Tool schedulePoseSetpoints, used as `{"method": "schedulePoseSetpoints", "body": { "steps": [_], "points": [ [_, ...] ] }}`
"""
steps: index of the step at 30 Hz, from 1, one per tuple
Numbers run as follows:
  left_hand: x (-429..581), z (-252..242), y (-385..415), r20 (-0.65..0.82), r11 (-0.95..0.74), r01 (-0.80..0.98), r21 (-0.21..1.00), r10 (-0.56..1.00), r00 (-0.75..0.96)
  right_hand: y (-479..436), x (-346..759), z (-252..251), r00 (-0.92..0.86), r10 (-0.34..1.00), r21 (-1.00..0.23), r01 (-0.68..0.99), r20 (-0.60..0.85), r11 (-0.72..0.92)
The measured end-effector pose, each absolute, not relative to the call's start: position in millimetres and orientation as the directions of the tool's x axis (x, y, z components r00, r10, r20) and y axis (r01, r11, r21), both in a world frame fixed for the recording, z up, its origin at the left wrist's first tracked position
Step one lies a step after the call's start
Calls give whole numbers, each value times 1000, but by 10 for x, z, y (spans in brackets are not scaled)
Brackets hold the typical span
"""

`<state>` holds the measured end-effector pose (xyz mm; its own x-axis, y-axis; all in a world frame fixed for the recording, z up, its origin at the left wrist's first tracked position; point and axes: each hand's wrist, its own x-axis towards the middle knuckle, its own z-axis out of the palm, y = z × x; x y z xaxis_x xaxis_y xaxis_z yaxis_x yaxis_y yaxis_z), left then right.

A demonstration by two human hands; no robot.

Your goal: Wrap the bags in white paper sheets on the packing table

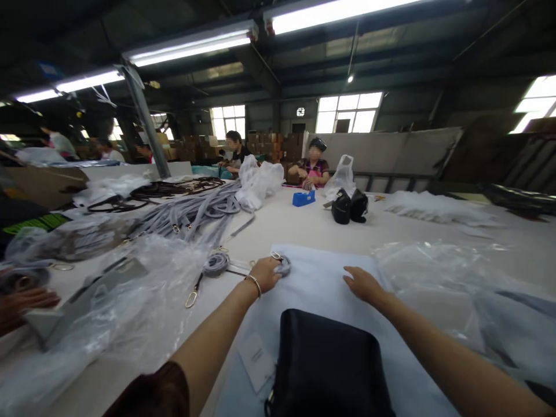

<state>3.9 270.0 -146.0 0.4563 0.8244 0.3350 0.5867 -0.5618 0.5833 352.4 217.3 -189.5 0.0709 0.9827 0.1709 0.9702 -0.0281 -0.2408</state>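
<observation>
My left hand [266,274], with a bracelet at the wrist, is closed on a coiled grey strap [285,266] with a metal clasp, at the upper left edge of a pale blue-white sheet [317,266]. Above the same sheet, my right hand [363,284] reaches in from the right with its fingers apart and nothing in them. Nearest to me lies a black bag [330,359], its lower part cut off by the frame. A white tag [256,360] sits at its left side. Another coiled grey strap [216,264] with a gold clasp lies left of my left hand.
Grey straps [204,205] are heaped at the left, near clear plastic bags [143,301] and a grey tape dispenser [87,295]. A blue dispenser [303,198] and black bags [348,205] stand farther back. More plastic [452,289] lies right. A co-worker's hand [26,304] shows at the left edge.
</observation>
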Motion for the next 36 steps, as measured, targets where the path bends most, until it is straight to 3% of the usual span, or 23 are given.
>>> {"method": "schedulePoseSetpoints", "body": {
  "steps": [4, 6, 13, 16, 19, 23, 27, 32, 36],
  "points": [
    [36, -1653, 2974, 221, -592, 766, 251, 806, 550, 2449, 3704, -2109, 96, 990, -84, 993, 101, -88],
    [74, -1679, 3037, 169, -573, 804, 159, 818, 550, 2519, 3729, -2134, 100, 993, -38, 994, 68, -98],
    [49, -1580, 3150, 224, -500, 862, 79, 852, 474, 2631, 3671, -2147, 124, 990, 11, 992, 60, -125],
    [-96, -1464, 3209, 303, -370, 929, 9, 887, 350, 2604, 3638, -2133, 112, 991, 32, 993, 72, -114],
    [-253, -1404, 3278, 282, -212, 976, -46, 935, 217, 2549, 3609, -2094, 103, 991, 47, 993, 83, -107],
    [-309, -1416, 3332, 199, -127, 992, 0, 972, 124, 2490, 3594, -2053, 113, 987, 49, 992, 114, -119],
    [-119, -1450, 3355, 194, -150, 982, 117, 973, 126, 2475, 3616, -2075, 119, 982, 37, 991, 148, -126],
    [94, -1587, 3440, 71, -116, 957, 264, 992, 101, 2445, 3651, -2127, 132, 964, 50, 988, 231, -148],
    [85, -1669, 3460, 93, -159, 912, 378, 987, 133, 2399, 3680, -2160, 122, 950, 48, 989, 288, -141]
  ]
}}
